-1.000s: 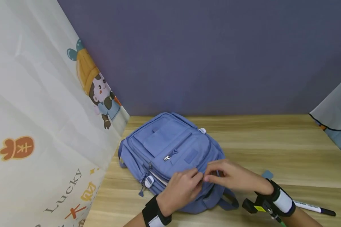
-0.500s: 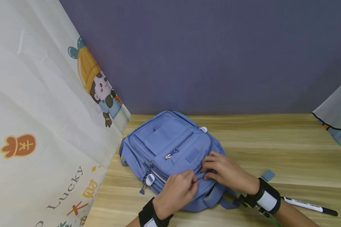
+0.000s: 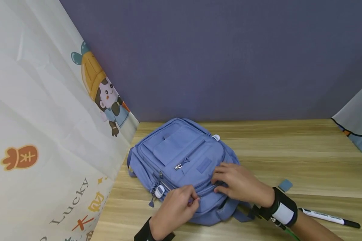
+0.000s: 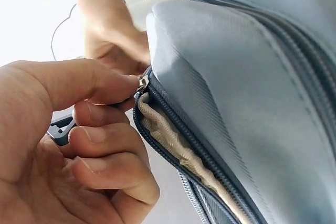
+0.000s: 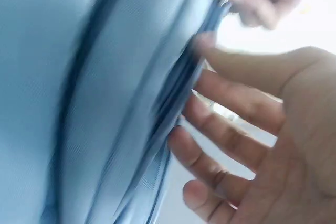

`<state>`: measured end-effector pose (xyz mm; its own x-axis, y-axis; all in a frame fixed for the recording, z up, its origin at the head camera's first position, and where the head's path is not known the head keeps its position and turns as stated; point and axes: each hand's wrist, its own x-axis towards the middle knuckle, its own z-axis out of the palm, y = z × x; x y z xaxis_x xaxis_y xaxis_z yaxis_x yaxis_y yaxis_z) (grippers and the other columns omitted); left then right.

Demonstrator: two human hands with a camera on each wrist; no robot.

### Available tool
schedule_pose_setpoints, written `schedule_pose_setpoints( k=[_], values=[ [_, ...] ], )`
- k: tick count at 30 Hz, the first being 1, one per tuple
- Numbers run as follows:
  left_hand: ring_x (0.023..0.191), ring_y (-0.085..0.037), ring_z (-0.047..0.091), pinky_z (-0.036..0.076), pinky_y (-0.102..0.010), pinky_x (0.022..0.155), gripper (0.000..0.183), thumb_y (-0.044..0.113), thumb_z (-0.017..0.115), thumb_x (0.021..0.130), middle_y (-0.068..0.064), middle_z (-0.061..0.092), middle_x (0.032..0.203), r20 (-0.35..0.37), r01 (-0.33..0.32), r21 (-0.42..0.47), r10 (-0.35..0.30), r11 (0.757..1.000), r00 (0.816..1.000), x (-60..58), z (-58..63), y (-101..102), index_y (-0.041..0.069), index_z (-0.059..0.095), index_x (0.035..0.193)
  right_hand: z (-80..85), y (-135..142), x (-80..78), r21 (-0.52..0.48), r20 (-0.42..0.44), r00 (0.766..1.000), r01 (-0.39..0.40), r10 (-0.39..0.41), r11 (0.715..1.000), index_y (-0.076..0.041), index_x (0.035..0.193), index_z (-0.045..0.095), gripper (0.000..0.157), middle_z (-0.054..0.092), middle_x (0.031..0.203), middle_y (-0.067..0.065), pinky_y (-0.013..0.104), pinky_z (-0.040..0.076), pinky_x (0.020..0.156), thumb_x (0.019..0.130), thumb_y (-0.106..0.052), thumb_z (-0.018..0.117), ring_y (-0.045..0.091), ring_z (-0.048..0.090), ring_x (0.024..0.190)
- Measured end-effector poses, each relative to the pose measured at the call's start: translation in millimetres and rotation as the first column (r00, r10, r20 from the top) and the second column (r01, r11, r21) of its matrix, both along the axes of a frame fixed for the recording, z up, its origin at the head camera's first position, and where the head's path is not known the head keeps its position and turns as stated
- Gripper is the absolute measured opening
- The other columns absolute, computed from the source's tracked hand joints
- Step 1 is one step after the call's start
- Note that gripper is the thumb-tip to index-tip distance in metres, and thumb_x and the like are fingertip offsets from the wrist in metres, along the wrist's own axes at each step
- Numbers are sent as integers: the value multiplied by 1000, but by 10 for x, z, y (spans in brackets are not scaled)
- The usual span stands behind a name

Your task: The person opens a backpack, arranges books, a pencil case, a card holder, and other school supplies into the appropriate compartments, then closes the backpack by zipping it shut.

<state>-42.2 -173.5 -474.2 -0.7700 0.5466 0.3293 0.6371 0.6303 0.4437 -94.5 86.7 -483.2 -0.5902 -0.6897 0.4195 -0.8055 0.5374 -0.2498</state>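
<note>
A blue backpack (image 3: 181, 147) lies on the wooden table, its front facing up. My left hand (image 3: 178, 206) pinches a small metal zipper pull (image 4: 143, 82) between thumb and index finger along the bag's near side. Beside that pull, in the left wrist view, the zipper (image 4: 173, 148) stands parted, with beige lining (image 4: 163, 127) showing between its rows of teeth. To the right, my right hand (image 3: 239, 184) grips the bag's edge by the zipper seam (image 5: 181, 77), its thumb on one side and fingers on the other.
A black-capped white marker (image 3: 328, 217) and a small blue-grey square piece (image 3: 285, 185) lie on the table (image 3: 289, 144) to the right. A printed white curtain (image 3: 48, 110) borders the left side, and a dark panel (image 3: 223, 60) stands behind.
My left hand has moved left along the zipper, away from my right hand. My right hand has shifted from near the left fingers onto the bag's edge and now holds there.
</note>
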Motion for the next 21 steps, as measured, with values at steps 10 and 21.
schedule_pose_setpoints(
  k=[10, 21],
  values=[
    [62, 9, 40, 32, -7, 56, 21, 3, 82, 84, 10, 57, 70, 59, -2, 36, 0, 999, 998, -25, 16, -2, 16, 65, 82, 34, -339, 86, -16, -64, 986, -154, 152, 988, -23, 95, 71, 20, 64, 91, -13, 23, 49, 77, 87, -27, 88, 4, 51, 85],
    [59, 9, 42, 37, -13, 53, 23, -3, 76, 82, 13, 55, 66, 297, -50, 121, 12, 991, 955, -111, 21, -301, 15, 63, 75, -40, -310, 78, -101, 24, 986, -164, 167, 981, -22, 94, 70, 13, 62, 90, -14, 19, 49, 77, 92, -23, 83, 1, 54, 86]
  ],
)
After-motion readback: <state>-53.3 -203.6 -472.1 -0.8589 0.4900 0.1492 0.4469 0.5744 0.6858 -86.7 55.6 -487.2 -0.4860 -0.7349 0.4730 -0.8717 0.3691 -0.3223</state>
